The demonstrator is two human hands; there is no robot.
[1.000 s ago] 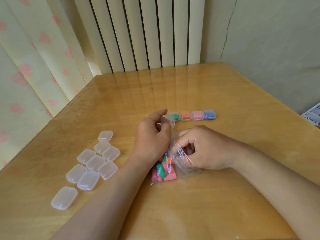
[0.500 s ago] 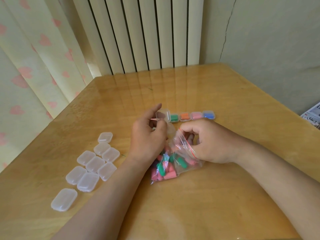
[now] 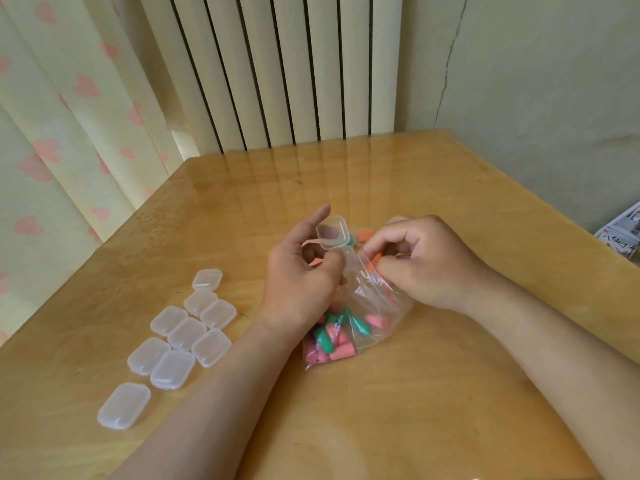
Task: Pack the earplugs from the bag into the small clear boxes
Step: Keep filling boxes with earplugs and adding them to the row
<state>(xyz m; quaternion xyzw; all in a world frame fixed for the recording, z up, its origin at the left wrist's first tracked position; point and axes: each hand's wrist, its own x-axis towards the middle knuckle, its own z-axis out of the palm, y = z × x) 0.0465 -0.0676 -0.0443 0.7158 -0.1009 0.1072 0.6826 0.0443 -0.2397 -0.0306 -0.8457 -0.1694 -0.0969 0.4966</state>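
My left grip (image 3: 298, 282) holds an open box (image 3: 332, 237); my right grip (image 3: 426, 265) pinches an orange earplug (image 3: 375, 266) at the bag (image 3: 367, 299) mouth. Many empty boxes (image 3: 180, 336) lie left of my grips and the bag is well stocked: much remains.

Wooden table (image 3: 450, 188), heart-print curtain (image 3: 62, 133), radiator (image 3: 277, 71), magazine (image 3: 623, 233)

Glossy light wooden desk (image 3: 415, 393). Toward its left side, nine small clear lidded plastic boxes (image 3: 187, 334), closed, bunched close together. At centre, clear zip-top plastic bag (image 3: 375, 299) of pink and green foam earplugs (image 3: 332, 342), bottom resting flat.
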